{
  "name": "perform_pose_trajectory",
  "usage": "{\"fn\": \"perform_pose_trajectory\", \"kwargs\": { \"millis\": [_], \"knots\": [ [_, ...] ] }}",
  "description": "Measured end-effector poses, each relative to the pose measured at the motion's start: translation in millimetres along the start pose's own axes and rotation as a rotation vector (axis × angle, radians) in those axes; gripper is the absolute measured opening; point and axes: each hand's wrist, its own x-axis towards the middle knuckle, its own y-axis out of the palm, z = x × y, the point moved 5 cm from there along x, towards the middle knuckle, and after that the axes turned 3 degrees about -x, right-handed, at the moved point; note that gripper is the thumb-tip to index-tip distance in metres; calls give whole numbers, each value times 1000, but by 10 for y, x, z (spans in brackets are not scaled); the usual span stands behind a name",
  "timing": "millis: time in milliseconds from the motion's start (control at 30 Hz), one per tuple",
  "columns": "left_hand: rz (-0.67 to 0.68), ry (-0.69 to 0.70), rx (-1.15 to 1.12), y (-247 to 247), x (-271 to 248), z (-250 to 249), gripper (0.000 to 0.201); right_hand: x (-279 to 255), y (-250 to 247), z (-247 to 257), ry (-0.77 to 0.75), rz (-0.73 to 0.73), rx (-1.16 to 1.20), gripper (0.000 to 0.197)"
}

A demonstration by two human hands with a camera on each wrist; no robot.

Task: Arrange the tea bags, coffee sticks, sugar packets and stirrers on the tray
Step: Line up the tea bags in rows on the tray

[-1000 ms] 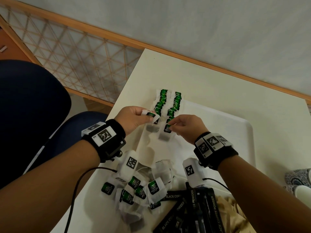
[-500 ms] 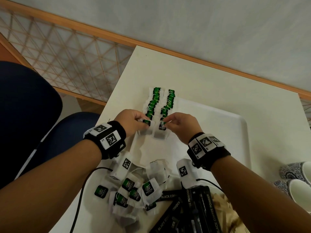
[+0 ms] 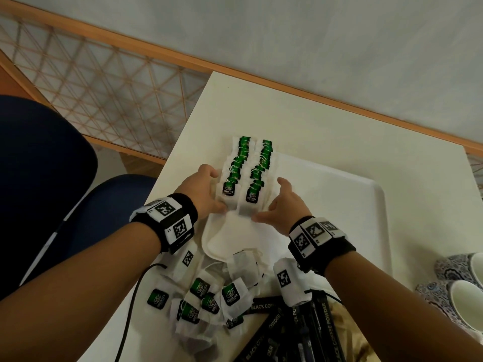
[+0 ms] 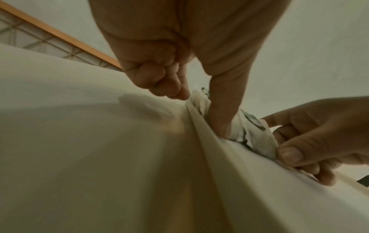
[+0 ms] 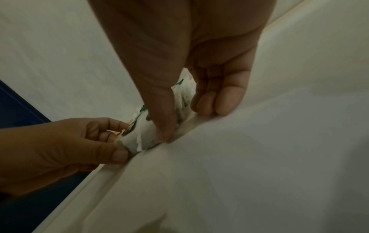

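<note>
Two neat rows of green-tagged tea bags (image 3: 244,165) lie along the left side of the white tray (image 3: 339,194). My left hand (image 3: 213,190) holds the near end of the left row, fingers along its outer side and thumb at the front. My right hand (image 3: 271,202) does the same on the right row. In the left wrist view the tea bags (image 4: 199,100) sit between the left thumb and curled fingers. In the right wrist view the tea bags (image 5: 183,100) sit between the right thumb and fingers. A pile of loose tea bags (image 3: 209,299) lies below the wrists, with black coffee sticks (image 3: 300,330) beside it.
The tray rests on a white table (image 3: 287,118) whose left edge is close to the rows. A dark blue chair (image 3: 52,165) stands to the left. Patterned cups (image 3: 460,283) sit at the right edge. Brown paper items (image 3: 347,333) lie near the coffee sticks.
Each hand laid a tea bag at the near end of its row. Both hands then slid outward and now press the two rows together from the sides.
</note>
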Motion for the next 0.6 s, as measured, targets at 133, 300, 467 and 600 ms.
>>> {"fn": "perform_pose_trajectory", "kwargs": {
  "millis": [133,300,467,600],
  "knots": [
    [-60,40,-82,-3,14,-19,54,34,-2,48,-5,11,9,90],
    [-96,68,-128,-16,13,-47,55,-7,6,135,-89,-10,1,50],
    [-80,45,-123,1,15,-50,67,28,44,97,-81,-16,49,48],
    [-80,36,-108,-15,-19,-54,70,-19,-24,79,-52,-9,49,75]
  ]
}}
